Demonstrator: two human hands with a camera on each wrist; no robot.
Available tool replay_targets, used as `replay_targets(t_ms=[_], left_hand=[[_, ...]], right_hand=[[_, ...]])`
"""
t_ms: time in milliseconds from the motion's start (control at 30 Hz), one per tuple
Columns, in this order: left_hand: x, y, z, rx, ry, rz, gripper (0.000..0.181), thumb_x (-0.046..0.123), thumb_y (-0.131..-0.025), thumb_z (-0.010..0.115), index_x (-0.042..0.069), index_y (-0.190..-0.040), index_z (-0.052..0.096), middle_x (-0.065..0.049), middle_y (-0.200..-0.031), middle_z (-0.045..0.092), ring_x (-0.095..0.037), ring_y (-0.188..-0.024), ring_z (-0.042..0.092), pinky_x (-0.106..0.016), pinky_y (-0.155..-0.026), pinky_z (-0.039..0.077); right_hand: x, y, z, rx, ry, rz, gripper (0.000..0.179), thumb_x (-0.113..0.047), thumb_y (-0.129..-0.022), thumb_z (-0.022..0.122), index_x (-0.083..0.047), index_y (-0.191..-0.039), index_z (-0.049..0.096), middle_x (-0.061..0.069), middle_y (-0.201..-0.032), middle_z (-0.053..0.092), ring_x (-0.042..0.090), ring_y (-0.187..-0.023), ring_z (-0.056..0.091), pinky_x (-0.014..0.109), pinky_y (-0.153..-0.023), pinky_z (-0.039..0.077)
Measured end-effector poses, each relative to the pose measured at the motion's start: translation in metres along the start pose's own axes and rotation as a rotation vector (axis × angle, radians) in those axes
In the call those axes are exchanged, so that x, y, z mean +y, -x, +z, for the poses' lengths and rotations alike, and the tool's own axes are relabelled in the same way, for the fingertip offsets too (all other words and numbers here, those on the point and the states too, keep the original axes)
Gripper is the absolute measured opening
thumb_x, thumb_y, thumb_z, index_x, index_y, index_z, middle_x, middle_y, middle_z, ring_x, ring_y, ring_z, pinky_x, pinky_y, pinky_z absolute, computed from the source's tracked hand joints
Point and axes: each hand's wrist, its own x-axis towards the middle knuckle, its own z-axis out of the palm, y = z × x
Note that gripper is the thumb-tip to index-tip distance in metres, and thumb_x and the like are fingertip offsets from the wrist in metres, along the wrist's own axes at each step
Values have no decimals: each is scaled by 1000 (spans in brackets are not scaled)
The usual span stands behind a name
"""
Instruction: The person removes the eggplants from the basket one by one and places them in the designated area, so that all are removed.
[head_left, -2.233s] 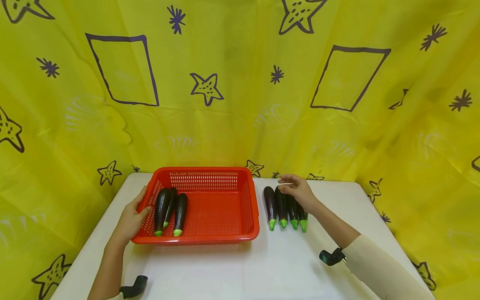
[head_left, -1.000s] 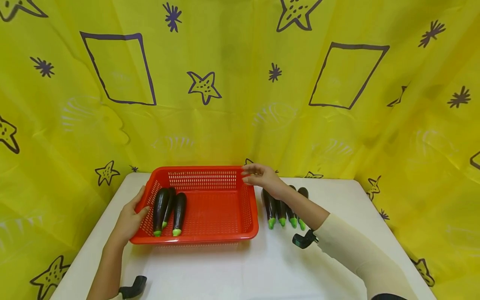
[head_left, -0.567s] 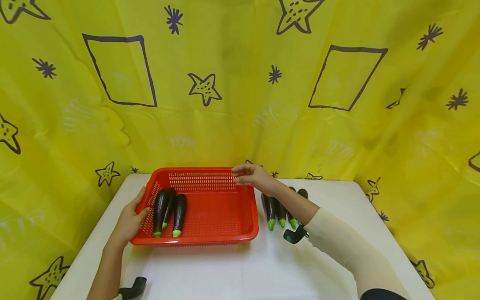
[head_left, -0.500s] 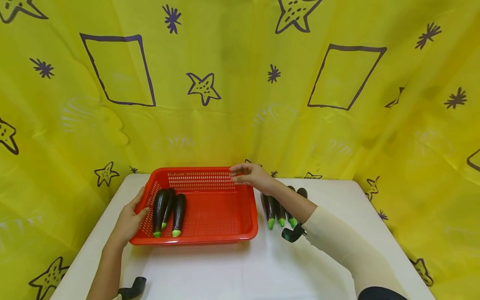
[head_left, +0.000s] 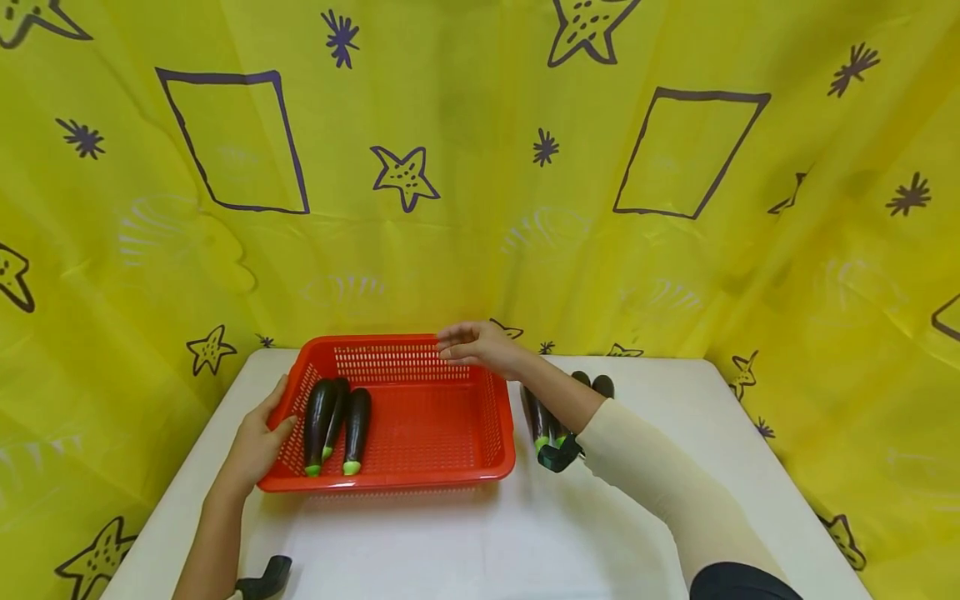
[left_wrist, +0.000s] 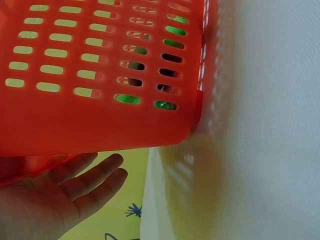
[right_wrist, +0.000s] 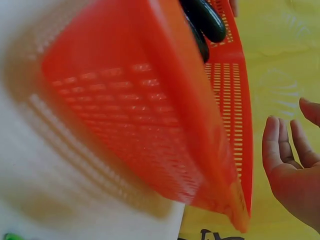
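My left hand [head_left: 257,440] holds the left rim of a red plastic basket [head_left: 390,481], its thumb over the rim and its fingers straight along the outside in the left wrist view. Three dark eggplants [head_left: 357,429] lie in the basket's left part, green stem ends toward me. Over the basket's back right rim hovers my right hand [head_left: 483,346], holding nothing; the right wrist view shows its fingers loosely bent and apart from the basket. Several more eggplants [head_left: 537,417] lie on the table right of the basket, partly hidden under my right forearm.
A white table [head_left: 420,550] carries everything. Yellow curtains [head_left: 465,250] with drawn stars and frames hang behind and at both sides, close to the table's back edge. A dark wrist camera [head_left: 267,577] sits on my left wrist, with another camera [head_left: 558,454] on the right.
My right hand has moved left from over the eggplants on the table to over the basket's back right rim. The left hand, basket and eggplants stay in place.
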Motion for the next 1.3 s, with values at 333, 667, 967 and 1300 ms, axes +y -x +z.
replay_targets(t_ms=[333, 667, 967, 1300], left_hand=[[-2, 1, 0, -2, 27, 4, 71, -3, -105, 51, 0, -166, 14, -38, -161, 28, -46, -122, 48, -15, -77, 48], [-4, 0, 1, -1, 21, 2, 70, -2, -105, 51, 0, -166, 15, -37, -162, 27, -46, -122, 48, -16, -76, 49], [-3, -1, 0, -8, 13, -8, 71, 0, -107, 52, 1, -166, 13, -37, -163, 26, -47, -123, 48, -18, -78, 51], [-6, -1, 1, -1, 11, 6, 71, -2, -106, 52, 1, -166, 15, -37, -162, 28, -47, -123, 49, -18, -79, 50]], right_hand=[[-4, -20, 8, -63, 14, 7, 45, 11, -102, 56, 20, -145, 46, 43, -145, 46, 51, -131, 53, 53, -109, 45], [-1, -35, 16, -118, 58, 32, 46, 9, -102, 59, 17, -146, 48, 39, -147, 48, 55, -136, 46, 39, -99, 54], [3, -49, 18, -114, 79, 33, 44, 8, -102, 59, 15, -144, 51, 36, -146, 52, 42, -131, 56, 57, -112, 40], [11, -55, 25, -119, 84, 39, 43, 9, -102, 60, 15, -144, 53, 31, -143, 57, 34, -122, 64, 59, -111, 39]])
